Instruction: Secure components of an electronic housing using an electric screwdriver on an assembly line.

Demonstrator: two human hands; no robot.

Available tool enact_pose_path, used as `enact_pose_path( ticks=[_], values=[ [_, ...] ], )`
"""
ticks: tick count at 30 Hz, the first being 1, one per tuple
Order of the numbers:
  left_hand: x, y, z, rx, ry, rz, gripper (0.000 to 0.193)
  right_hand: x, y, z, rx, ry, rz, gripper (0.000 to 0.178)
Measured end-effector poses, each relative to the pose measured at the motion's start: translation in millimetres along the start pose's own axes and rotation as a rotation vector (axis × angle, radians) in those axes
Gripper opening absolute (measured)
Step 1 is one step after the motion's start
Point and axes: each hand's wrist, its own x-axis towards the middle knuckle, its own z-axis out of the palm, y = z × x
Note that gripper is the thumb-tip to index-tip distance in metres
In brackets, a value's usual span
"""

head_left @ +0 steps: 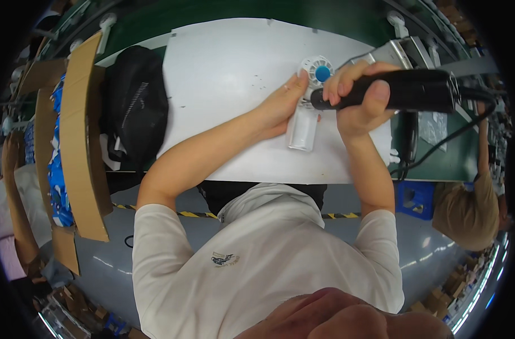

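My left hand (284, 106) is closed around the middle of a small white handheld fan (303, 131), which lies over the white sheet. Its round slotted head with a blue centre points away from me, and its pale handle points toward me. A black corded electric screwdriver (407, 90) is gripped in my right hand (359, 107), fingers wrapped around its front part. The screwdriver lies nearly level, with its nose at the fan's neck beside my left fingers. Whether the bit touches a screw is too small to tell.
White sheeting (223, 68) covers the green worktable. At left stand a black bag (136, 104) and an open cardboard box (82, 141) with blue packages. A metal device (393, 53), a clear plastic bag (433, 129) and the screwdriver's cable (461, 133) are at right. Other people sit on both sides.
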Motion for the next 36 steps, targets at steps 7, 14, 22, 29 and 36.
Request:
enact_pose_path(
  ticks=[7, 14, 22, 29, 36],
  values=[
    [10, -25, -11, -0.007, -0.063, 0.114, 0.048, -12, 11, -16, 0.130, -0.003, 0.107, 0.026],
    [7, -17, -5, -0.057, -0.063, 0.046, 0.044, 1, 7, -13, 0.200, -0.036, 0.145, 0.028],
    [63, 137, -42, 1.120, 0.595, 0.397, 0.096, 11, -33, -51, 0.282, 0.068, -0.129, 0.039],
    [79, 219, -185, 2.056, 1.060, 0.396, 0.064, 11, -48, -55, 0.277, 0.013, -0.083, 0.040],
    [192, 180, -30, 2.059, 0.403, 0.532, 0.042, 12, -55, -74, 0.265, 0.154, -0.107, 0.048]
  ],
)
